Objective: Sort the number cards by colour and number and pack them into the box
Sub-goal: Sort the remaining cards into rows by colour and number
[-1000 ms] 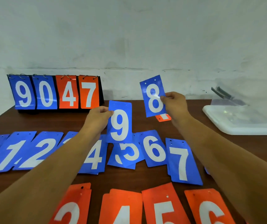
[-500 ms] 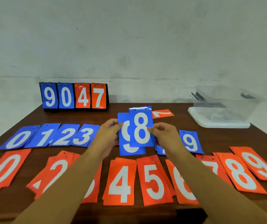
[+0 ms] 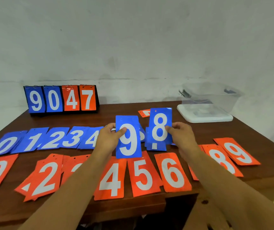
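Left hand (image 3: 109, 138) is pinching the blue 9 card (image 3: 128, 138) by its left edge, thumb on the face. Right hand (image 3: 181, 135) is pinching the blue 8 card (image 3: 160, 125) by its right edge. Both cards are held upright above the table (image 3: 224, 133), side by side with a small gap.

Only the head view here. The blue row (image 3: 50, 138) runs 0 to 4 on the left, and more blue cards sit behind and under the held pair, but I can't read those digits. The orange row (image 3: 141, 176) lies nearer, 0 up to 9. The clear box (image 3: 215, 97) is at the far right corner, well apart from the cards, and I can't tell what's in it.

I'd say we're in the sorting step, finishing the blue run, packing not started. Next move probably wants the 8 laid flat at the right end of the blues, then the 9 just beside it, without knocking the piles underneath.
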Demonstrator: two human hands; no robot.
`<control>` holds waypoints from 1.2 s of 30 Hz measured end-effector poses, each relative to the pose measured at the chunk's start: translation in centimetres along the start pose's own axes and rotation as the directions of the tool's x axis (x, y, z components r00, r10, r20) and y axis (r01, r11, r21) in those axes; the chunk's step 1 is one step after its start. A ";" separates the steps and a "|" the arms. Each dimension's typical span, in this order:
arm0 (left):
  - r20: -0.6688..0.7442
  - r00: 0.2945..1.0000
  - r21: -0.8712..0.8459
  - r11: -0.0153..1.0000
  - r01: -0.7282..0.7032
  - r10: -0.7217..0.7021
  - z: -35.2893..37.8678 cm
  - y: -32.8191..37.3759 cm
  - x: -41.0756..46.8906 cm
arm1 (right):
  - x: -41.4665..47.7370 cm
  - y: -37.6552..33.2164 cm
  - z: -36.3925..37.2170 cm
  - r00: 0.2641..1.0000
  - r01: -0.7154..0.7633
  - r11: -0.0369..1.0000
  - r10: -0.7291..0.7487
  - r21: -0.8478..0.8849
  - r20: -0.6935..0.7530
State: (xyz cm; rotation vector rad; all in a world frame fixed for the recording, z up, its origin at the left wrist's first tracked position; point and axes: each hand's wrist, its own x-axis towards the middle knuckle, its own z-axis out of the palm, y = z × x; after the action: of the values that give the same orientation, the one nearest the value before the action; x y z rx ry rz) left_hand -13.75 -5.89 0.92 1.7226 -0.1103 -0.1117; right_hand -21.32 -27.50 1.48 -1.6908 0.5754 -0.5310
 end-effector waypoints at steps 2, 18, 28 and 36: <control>-0.023 0.999 0.013 1.000 0.023 -0.023 -0.1 -0.1 0.7 | 2.3 0.6 -2.2 0.995 -0.040 0.996 0.047 0.076 -0.089; 0.010 0.996 -0.044 0.996 0.084 -0.083 2.1 -1.5 3.2 | 9.8 5.0 -7.9 0.971 -0.201 0.969 0.177 -0.146 -0.164; 0.097 0.992 -0.110 0.990 0.093 -0.082 6.2 -1.2 2.8 | 10.8 5.2 -5.6 0.995 -0.014 0.940 -0.022 -0.342 -0.102; 0.100 0.992 -0.115 0.990 0.085 -0.074 7.8 -0.8 2.5 | 9.5 7.5 -3.9 0.984 0.059 0.452 -0.178 -0.890 -0.025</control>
State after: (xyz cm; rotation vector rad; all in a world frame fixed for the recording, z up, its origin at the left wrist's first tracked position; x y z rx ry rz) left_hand -12.37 -13.79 -1.10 1.6029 -0.1035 -0.2551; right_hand -17.05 -37.68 -4.83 -2.7583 0.9248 -0.4409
